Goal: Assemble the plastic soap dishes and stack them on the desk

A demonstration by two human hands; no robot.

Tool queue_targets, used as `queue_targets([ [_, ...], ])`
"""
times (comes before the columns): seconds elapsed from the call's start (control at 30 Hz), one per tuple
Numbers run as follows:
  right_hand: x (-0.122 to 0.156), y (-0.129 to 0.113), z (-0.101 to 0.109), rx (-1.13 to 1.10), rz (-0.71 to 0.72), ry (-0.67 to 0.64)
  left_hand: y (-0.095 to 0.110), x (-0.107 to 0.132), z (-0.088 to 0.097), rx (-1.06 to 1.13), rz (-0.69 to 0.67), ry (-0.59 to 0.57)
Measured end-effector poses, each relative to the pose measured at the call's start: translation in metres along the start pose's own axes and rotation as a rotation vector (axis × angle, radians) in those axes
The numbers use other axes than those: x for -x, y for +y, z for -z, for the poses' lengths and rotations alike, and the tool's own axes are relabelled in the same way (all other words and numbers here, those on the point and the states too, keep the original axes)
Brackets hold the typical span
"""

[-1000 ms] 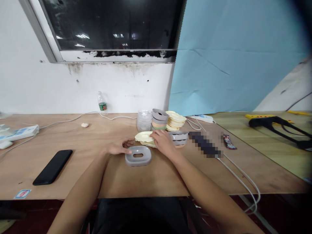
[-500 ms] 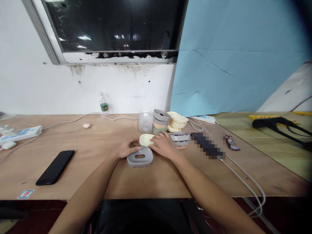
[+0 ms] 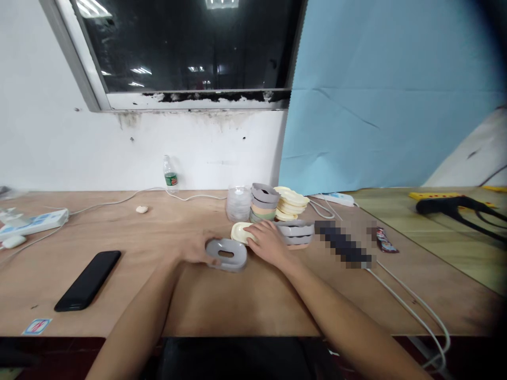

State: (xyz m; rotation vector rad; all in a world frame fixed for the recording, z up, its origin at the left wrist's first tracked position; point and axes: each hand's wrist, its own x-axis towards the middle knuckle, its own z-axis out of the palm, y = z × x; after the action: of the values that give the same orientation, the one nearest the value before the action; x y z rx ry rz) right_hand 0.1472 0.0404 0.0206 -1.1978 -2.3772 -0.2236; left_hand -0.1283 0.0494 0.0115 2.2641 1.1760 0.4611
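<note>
At the middle of the table is a grey oval dish [image 3: 236,254] with a slot in its centre. My left hand [image 3: 194,248], blurred by motion, grips the dish's left rim, thumb over the edge. Just behind it lies a cream oval dish [image 3: 239,232], its right part covered by my right hand [image 3: 267,240], whose fingers close over that edge. Right of this hand stands a low stack of wavy-edged grey bowls [image 3: 295,230] with a peach one at the bottom.
Behind my hands stand clear plastic cups [image 3: 238,203], a stack of grey, peach and green bowls [image 3: 264,200] and cream wavy dishes [image 3: 291,200]. A phone [image 3: 87,279] lies left, a bottle [image 3: 170,174] by the wall. Cables [image 3: 412,301] and a wrapped snack [image 3: 385,240] lie right.
My left hand has moved from the cream dish's side to the grey dish's left rim. The grey dish looks slightly shifted and tilted. My right hand stays at the cream dish.
</note>
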Motion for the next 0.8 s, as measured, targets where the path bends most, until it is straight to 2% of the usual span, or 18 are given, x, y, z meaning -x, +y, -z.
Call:
queue_targets([
  [0.07,-0.001,-0.001,0.000,-0.039,0.022,0.015,-0.011,0.004,0.013,-0.031,0.095,0.002],
  [0.2,-0.002,0.000,-0.005,-0.107,0.051,0.043,-0.037,0.013,0.030,-0.057,0.222,0.129],
  [0.27,-0.002,0.000,-0.009,-0.145,0.069,0.064,-0.047,0.011,0.028,-0.080,0.254,0.206],
  [0.33,-0.001,-0.001,-0.012,-0.190,0.098,0.072,-0.052,0.004,0.017,-0.117,0.261,0.300],
  [0.47,0.003,-0.011,-0.015,-0.285,0.159,0.004,-0.050,-0.019,-0.010,-0.251,0.276,0.506],
  [0.53,0.005,-0.016,-0.016,-0.306,0.155,-0.057,-0.045,-0.027,-0.016,-0.346,0.286,0.618],
  [0.67,0.008,-0.025,-0.016,-0.306,0.130,-0.207,-0.037,-0.029,-0.010,-0.450,0.334,0.741],
  [0.8,0.008,-0.031,-0.016,-0.313,0.132,-0.347,-0.034,-0.021,-0.006,-0.338,0.331,0.743],
])
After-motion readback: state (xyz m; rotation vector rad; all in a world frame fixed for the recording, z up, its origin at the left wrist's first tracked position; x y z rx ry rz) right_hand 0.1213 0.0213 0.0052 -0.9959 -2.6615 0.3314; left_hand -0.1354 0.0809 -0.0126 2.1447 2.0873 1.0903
